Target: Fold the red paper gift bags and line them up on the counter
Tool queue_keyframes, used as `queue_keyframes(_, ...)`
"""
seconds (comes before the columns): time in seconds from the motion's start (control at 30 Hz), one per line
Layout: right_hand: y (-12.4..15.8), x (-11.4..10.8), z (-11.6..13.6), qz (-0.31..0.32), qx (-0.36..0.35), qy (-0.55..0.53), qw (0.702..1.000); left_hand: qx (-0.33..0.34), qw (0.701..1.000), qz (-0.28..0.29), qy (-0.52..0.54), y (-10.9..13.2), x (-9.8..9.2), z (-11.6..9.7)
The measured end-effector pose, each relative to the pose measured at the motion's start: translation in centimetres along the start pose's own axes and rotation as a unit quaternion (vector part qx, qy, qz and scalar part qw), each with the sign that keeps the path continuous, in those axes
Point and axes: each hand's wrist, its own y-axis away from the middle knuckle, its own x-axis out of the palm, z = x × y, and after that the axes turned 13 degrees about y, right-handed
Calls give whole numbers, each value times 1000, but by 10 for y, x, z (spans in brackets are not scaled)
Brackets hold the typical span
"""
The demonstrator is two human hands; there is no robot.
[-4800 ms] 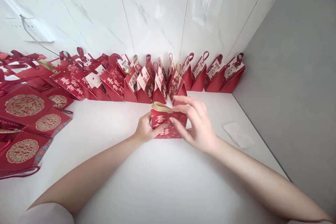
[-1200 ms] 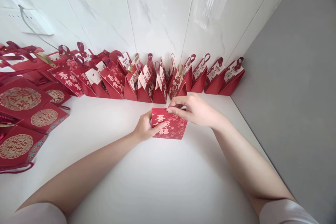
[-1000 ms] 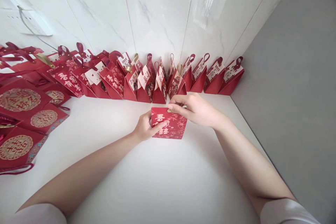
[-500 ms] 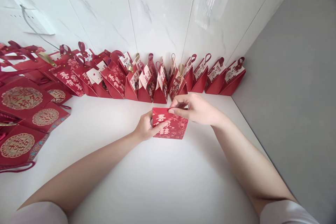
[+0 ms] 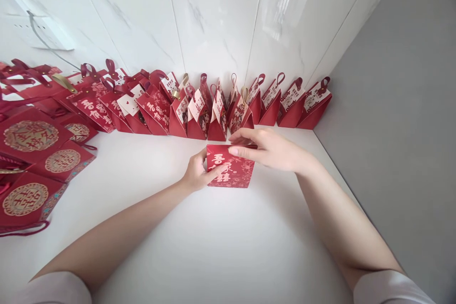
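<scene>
A red gift box (image 5: 237, 177) with pale lettering and a floral print is held over the white tabletop, its printed face toward me. My left hand (image 5: 198, 171) grips its left side, thumb across the front and fingers hidden behind. At the top edge is my right hand (image 5: 261, 148): its thumb lies on the front face and its fingers reach over behind the edge. What the right fingertips touch at the back is hidden.
Several red gift boxes with ribbon loops (image 5: 272, 99) stand in a row along the marbled wall (image 5: 213, 14). More red boxes with round gold emblems (image 5: 26, 199) are piled at the left. A cable (image 5: 46, 40) hangs near a wall socket. A grey surface (image 5: 399, 142) borders the table's right edge.
My right fingers have straightened a little from a pinch along the top edge of the gift box, and the right wrist has shifted slightly right. My left hand keeps its hold.
</scene>
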Motion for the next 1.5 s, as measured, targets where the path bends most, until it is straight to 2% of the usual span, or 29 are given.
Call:
queue_keyframes(0.1,5,-7,-3,16,-12,56,998,43,999,11,-5,-11,-4,-24)
queue_keyframes(0.23,6,-8,-3,8,-32,71,997,83,987,41,-132,-29,-8,-68)
queue_keyframes(0.33,5,-6,0,-6,-46,60,997,98,961,80,-247,-38,-8,-91)
queue_keyframes(0.43,4,-3,4,-15,-53,50,997,107,930,122,-329,-41,-8,-102)
queue_keyframes(0.57,3,1,8,-18,-41,45,998,124,902,161,-381,-39,-6,-102)
queue_keyframes(0.8,0,8,8,-63,-34,60,996,187,885,168,-391,-38,-7,-92)
queue_keyframes(1.1,-4,10,5,-57,-37,-4,998,199,901,172,-346,-43,-11,-84)
queue_keyframes(1.27,-5,10,5,-55,-35,7,998,201,909,170,-322,-44,-13,-81)
queue_keyframes(1.5,-3,7,0,-30,-68,35,997,145,927,188,-289,-47,-14,-83)
